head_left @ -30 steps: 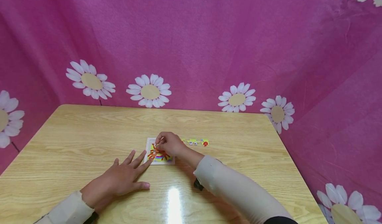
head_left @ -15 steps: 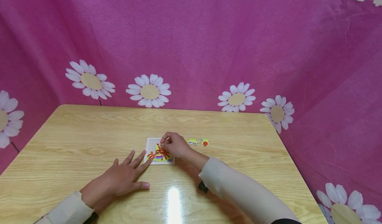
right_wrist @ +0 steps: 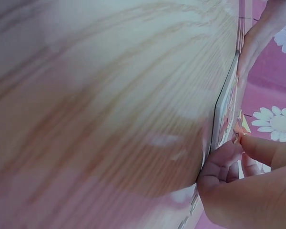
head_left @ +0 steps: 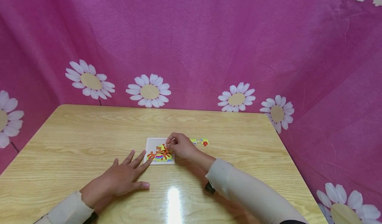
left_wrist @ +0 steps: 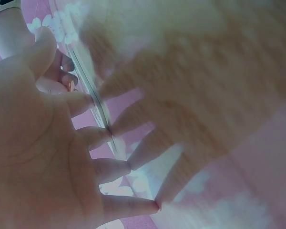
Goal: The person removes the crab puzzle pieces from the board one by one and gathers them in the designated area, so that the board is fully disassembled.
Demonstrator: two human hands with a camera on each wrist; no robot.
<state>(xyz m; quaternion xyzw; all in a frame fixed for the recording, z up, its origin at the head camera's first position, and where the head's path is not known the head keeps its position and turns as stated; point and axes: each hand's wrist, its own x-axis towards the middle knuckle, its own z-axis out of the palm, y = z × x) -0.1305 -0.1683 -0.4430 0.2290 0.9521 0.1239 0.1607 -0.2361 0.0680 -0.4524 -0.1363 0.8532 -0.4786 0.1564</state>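
A small square jigsaw tray [head_left: 151, 143] with a white rim lies on the table. Its lower part shows an orange, yellow and rainbow picture, while the upper part is plain grey. My left hand [head_left: 123, 176] lies flat with fingers spread, fingertips at the tray's left edge; the left wrist view shows its palm [left_wrist: 43, 143]. Over the tray's right side, my right hand [head_left: 182, 146] pinches a jigsaw piece between thumb and index finger. In the right wrist view that jigsaw piece [right_wrist: 241, 125], orange and yellow, stands tilted up near the tray's surface.
Loose jigsaw pieces [head_left: 204, 142] lie right of the tray, partly behind my right hand. The wooden table [head_left: 89, 127] is glossy, with a bright reflection at the front. A pink curtain [head_left: 191, 44] with daisies hangs behind and at both sides.
My right hand has shifted right across the tray with the piece, uncovering more of the picture's middle and hiding more of the loose pieces. The left hand stays put.
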